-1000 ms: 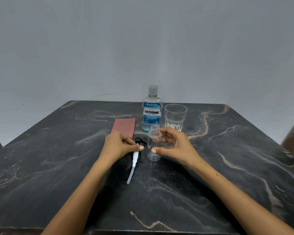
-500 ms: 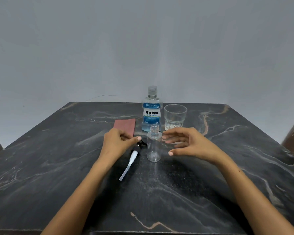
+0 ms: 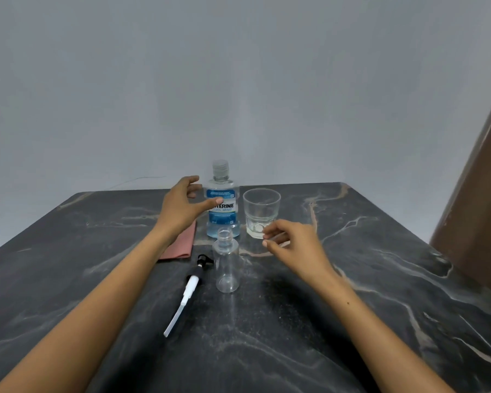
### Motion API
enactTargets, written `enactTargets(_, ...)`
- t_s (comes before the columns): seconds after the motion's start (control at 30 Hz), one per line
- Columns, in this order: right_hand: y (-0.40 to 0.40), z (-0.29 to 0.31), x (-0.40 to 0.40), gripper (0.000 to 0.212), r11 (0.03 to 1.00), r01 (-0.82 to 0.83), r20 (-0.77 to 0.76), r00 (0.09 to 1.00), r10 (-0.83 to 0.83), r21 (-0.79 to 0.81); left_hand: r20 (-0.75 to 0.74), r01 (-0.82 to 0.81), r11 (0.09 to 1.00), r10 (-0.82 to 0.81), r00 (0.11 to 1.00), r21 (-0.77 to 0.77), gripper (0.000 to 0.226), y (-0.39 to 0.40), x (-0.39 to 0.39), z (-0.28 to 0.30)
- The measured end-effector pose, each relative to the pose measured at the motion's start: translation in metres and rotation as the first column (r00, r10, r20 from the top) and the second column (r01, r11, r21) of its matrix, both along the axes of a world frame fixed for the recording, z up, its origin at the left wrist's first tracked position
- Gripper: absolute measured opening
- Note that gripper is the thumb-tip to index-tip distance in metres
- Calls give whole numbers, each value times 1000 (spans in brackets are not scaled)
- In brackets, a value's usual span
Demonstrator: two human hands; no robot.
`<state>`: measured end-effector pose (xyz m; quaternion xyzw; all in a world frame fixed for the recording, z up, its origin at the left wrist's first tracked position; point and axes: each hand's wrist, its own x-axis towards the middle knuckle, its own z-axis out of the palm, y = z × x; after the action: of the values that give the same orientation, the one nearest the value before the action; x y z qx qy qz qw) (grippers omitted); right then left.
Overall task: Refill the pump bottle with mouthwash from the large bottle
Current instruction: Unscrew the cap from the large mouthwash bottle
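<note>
Fingers (image 3: 192,181) of the left hand (image 3: 183,204) spread wide, empty, beside the capped large bottle (image 3: 222,205); the right hand (image 3: 291,245) hangs relaxed, empty. The open pump bottle (image 3: 226,263) stands just in front. A firm mid-body grip looks best.

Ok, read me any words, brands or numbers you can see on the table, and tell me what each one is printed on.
"...TERINE": on the blue label of the large mouthwash bottle; the left hand covers the first letters.
"...OL MINT": the line below on the same label, faint and partly covered.
Small print at the label's top and bottom: too small to read.
Nothing readable on the pump bottle, glass or cloth.
</note>
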<state>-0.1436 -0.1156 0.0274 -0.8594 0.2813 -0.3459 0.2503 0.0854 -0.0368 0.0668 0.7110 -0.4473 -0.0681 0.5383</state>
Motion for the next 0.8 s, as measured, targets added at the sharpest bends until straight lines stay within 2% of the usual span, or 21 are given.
enactTargets(0.1, -2, 0, 1, 16, 1000, 18, -1, 1000, -18, -3, 18, 61, 998, -62, 998, 24, 77, -12, 8, 7)
enactTargets(0.3, -1, 1, 2, 14, 1000, 29, 4, 1000, -29, 1, 106, 73, 996, -78, 991, 46, 42, -21, 16, 22)
enactTargets(0.43, 1, 1, 1, 13, 999, 45, 51, 998, -44, -4, 154, 70, 995, -80, 985, 72, 42, -14, 17, 26)
enactTargets(0.6, -5, 6, 0, 13, 997, 76, 163, 984, -76, 4, 163, 157, 983, -170, 972, 92, 35, -13, 3, 31)
enactTargets(0.7, -4, 8, -2, 21, 997, 76, 239, 968, -78, 17, 143, 221, 968, -236, 961, 116, 32, -10, -9, 35)
enactTargets(0.8, -4, 12, -6, 44, 996, 36, 316, 947, -61, 86, 134, 300, 943, -319, 938, 146, 27, -7, -26, 41)
